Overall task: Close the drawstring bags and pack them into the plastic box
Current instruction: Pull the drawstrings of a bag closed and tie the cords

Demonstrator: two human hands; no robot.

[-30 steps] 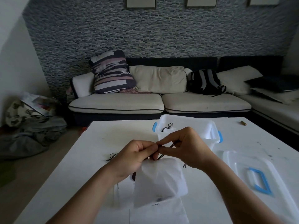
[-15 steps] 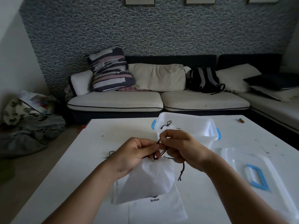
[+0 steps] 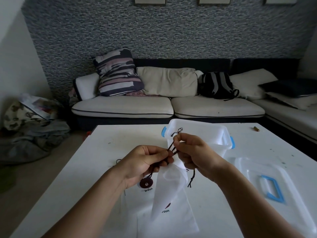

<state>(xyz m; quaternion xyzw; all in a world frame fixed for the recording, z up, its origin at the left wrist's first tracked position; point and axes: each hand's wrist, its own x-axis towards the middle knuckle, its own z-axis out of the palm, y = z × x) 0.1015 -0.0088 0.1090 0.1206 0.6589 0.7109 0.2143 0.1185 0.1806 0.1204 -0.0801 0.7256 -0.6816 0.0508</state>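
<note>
A home living room: a cream corner sofa (image 3: 168,107) with loose cushions (image 3: 118,73) and a backpack (image 3: 217,85) stands against a patterned wall, behind a low white table (image 3: 106,162); heaped laundry (image 3: 32,133) lies at far left.

White drawstring bag (image 3: 169,191) hangs w/ mouth cinched, cords taut; clear plastic box (image 3: 212,134) open behind.
</note>
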